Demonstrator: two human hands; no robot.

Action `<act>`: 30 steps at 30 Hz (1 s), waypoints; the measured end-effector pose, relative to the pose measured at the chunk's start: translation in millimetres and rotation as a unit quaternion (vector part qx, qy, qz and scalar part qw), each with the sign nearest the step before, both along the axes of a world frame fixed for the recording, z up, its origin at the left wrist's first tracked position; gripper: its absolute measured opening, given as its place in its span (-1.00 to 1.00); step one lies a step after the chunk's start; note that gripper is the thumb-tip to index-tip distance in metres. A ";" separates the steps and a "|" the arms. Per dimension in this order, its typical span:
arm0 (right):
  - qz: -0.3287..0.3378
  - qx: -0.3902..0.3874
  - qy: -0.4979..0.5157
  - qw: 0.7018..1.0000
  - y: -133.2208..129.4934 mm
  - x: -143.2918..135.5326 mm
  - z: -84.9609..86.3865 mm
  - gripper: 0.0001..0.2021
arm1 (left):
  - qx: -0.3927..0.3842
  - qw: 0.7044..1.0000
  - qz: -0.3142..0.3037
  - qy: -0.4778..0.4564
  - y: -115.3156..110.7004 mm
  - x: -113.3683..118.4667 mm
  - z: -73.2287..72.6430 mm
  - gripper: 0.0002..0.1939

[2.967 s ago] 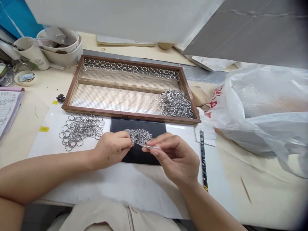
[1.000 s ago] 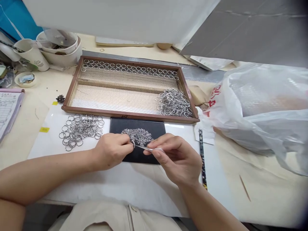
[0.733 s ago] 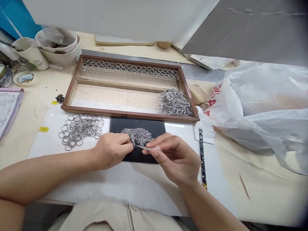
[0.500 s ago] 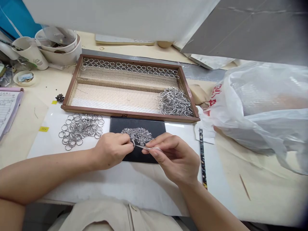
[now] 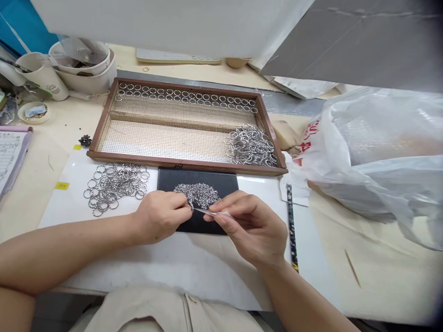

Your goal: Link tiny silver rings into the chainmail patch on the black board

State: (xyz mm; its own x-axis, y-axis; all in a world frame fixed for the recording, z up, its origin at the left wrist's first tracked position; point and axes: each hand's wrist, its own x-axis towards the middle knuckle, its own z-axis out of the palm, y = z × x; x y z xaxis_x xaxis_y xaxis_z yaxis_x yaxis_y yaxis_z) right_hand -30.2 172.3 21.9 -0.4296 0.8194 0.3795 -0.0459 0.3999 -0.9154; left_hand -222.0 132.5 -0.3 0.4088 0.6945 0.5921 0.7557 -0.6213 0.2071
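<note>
My left hand (image 5: pixel 163 216) is closed, pinching a small silver ring (image 5: pixel 190 205) over the black pad (image 5: pixel 211 227). Between the fingertips of my right hand (image 5: pixel 258 226) is a thin pointed metal tool (image 5: pixel 207 211), its tip touching or very near the ring. A heap of tiny silver pieces (image 5: pixel 197 193) lies on the pad just behind both hands. Loose silver rings (image 5: pixel 116 184) are spread on the white sheet to the left. The wooden-framed mesh tray (image 5: pixel 152 138) holds two rows of rings and a ring pile (image 5: pixel 251 145) at its right end.
A white plastic bag (image 5: pixel 374 152) stands at the right, with a wooden stick (image 5: pixel 353 268) nearer the front. A dark patterned strip (image 5: pixel 292 230) lies beside my right hand. Cups and tubs (image 5: pixel 86 83) are at the back left, above a clipboard (image 5: pixel 12 154).
</note>
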 end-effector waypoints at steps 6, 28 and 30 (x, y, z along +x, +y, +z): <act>-0.002 -0.003 -0.002 1.000 -0.1 -0.2 1.1 -0.85 | 0.005 1.000 0.002 0.002 0.0 0.6 -1.1 -0.75; -0.006 -0.004 0.003 1.000 0.5 -0.9 2.8 -0.84 | 0.013 1.000 0.001 0.009 0.4 0.4 -1.5 -0.75; -0.005 -0.004 0.002 1.000 0.5 -1.2 2.7 -0.85 | 0.013 1.000 0.002 0.009 0.2 0.2 -2.0 -0.74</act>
State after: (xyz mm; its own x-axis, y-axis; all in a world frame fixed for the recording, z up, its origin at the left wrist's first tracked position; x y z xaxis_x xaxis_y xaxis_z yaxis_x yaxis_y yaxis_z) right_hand -31.5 172.8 24.6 -0.4198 0.8267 0.3747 -0.0453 0.3932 -0.9183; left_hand -221.8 132.7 -2.3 0.4175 0.6803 0.6024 0.7613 -0.6238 0.1769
